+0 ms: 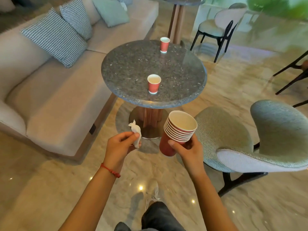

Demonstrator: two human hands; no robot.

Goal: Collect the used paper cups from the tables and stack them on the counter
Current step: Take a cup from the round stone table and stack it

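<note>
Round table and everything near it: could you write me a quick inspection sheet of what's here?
Surface: round speckled table, top bare apart from cups.
Job's things: near cup and far cup upright, apart; nested cup stack in right hand.
Clutter: crumpled tissue in left hand.
Hands: both full.
Cables: nothing seen.
Surroundings: sofa with cushions left, green chair right, glossy floor.
</note>
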